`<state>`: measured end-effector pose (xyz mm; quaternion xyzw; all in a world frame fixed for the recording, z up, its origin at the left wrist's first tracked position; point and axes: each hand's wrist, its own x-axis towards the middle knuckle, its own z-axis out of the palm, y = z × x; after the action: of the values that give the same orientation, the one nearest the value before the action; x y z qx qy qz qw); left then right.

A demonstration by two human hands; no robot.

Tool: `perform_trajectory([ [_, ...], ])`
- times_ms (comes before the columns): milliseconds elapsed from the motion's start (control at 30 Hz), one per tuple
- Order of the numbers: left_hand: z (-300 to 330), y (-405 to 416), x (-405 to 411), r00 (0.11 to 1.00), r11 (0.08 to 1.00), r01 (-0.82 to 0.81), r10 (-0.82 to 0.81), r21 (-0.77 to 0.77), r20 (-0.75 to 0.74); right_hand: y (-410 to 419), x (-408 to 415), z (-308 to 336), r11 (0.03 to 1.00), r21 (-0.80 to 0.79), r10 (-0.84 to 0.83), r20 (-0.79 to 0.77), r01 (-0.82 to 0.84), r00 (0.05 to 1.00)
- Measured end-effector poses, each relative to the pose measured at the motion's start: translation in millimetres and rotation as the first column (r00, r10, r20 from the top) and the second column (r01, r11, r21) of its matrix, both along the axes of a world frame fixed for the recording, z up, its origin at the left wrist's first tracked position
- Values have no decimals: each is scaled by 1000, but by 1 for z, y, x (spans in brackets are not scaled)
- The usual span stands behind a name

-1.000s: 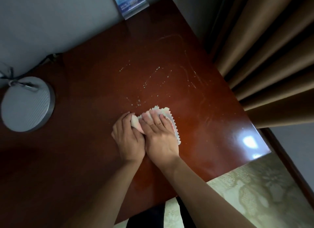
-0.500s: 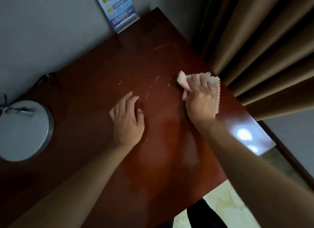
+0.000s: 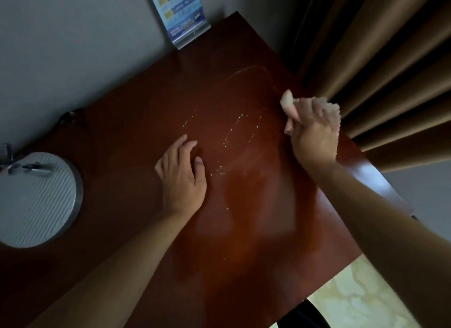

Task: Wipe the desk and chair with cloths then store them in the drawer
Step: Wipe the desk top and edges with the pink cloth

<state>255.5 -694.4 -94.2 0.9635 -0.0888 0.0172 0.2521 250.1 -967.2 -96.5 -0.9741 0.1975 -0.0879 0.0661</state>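
A dark red wooden desk (image 3: 151, 137) fills the view, with pale specks and smear marks near its middle. My right hand (image 3: 312, 134) presses a pale cloth (image 3: 333, 112) with a scalloped edge onto the desk at its right edge, close to the curtain; most of the cloth lies under the hand, and a bunched end sticks out by the thumb. My left hand (image 3: 181, 178) rests flat on the desk to the left of the specks, fingers spread, holding nothing. No chair or drawer is in view.
A round grey lamp base (image 3: 36, 200) sits at the desk's left, with a cable behind it. A blue leaflet stand (image 3: 181, 15) leans against the grey wall at the back. Brown curtains (image 3: 380, 59) hang right of the desk. Pale patterned floor (image 3: 361, 300) shows bottom right.
Both hands were together on the cloth near the front. My right hand has swept the cloth up to the desk's right edge, while my left hand let go and lies flat.
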Motion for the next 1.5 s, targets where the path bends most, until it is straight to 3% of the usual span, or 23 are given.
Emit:
perform_trajectory([
  [133,0,5,1,1000,1000,-10,10,13,14,37,-12,0,999,34,32,-55,-30,998],
  [233,-1,3,0,1000,999,13,-13,30,-2,92,-57,-7,938,188,292,28,-292,956],
  [333,0,-3,-2,999,999,44,-44,15,-14,78,-57,-4,888,158,427,67,-432,902],
  [467,1,1,-2,999,999,52,-52,-11,-14,30,-11,8,966,151,215,-8,-211,977],
  [567,0,11,-2,998,998,69,-69,-1,-5,56,-35,9,961,100,261,-37,-256,965],
  [700,-1,26,5,999,999,-19,21,-32,37,155,-113,-6,875,269,416,7,-403,909],
  [833,-6,44,16,986,981,-163,166,-110,21,212,-107,-13,774,180,616,7,-607,788],
  [900,-9,49,19,990,983,-138,142,-123,21,199,-73,-13,818,120,571,-48,-563,819],
  [1000,-11,50,19,994,988,-102,105,-118,24,148,-25,-12,942,123,328,-134,-313,935],
  [1100,-11,48,19,995,991,-102,103,-87,13,129,-12,-7,975,143,181,-89,-167,979],
  [1167,-11,49,18,996,992,-80,84,-97,36,167,-32,-6,972,122,210,-83,-199,974],
  [1267,-8,53,18,996,983,-76,82,-167,24,228,-78,-6,867,204,478,-81,-455,874],
  [1333,-7,55,18,997,980,-70,74,-186,12,217,-68,-9,823,180,550,-20,-538,835],
  [1400,-9,56,18,998,985,-57,59,-162,10,182,-33,-9,881,103,468,-50,-461,883],
  [1500,-8,53,16,998,988,-69,67,-142,-17,115,19,-6,976,-7,213,-133,-216,968],
])
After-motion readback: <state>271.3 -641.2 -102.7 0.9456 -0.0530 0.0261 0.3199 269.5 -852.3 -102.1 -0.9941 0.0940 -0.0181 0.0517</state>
